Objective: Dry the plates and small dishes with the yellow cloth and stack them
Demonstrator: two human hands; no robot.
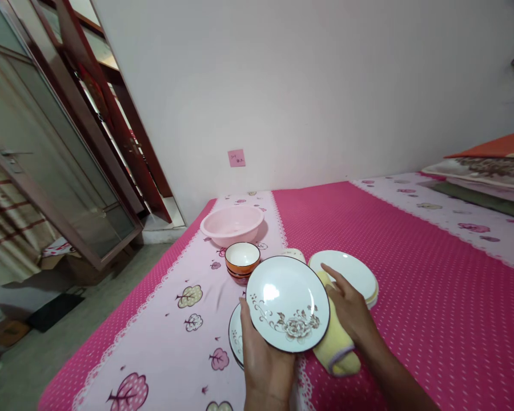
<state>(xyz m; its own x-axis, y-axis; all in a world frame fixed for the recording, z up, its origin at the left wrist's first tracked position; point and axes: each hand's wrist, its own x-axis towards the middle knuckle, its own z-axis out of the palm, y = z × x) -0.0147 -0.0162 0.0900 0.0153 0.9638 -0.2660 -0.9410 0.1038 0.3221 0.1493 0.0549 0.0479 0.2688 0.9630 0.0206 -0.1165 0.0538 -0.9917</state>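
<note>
A round white plate (282, 297) with a dark rim and a flower pattern is tilted towards me. My left hand (263, 354) grips it from below, the thumb lying along its left edge. At the plate's right edge, my right hand (346, 305) holds a yellow cloth (336, 342) with a purple hem, its index finger pointing outward; its other fingers are partly hidden. Partly covered by the held plate, another dark-rimmed plate (236, 334) lies on the bed. Just beyond my right hand is a stack of white plates (351, 271).
Orange-brown bowls (243, 260) are stacked behind the held plate, near a pink basin (232, 224). Part of a patterned white dish (294, 254) shows beside them. All rest on a bed with a pink sheet (411, 297). Folded bedding (488, 171) lies at the right; a wall stands behind.
</note>
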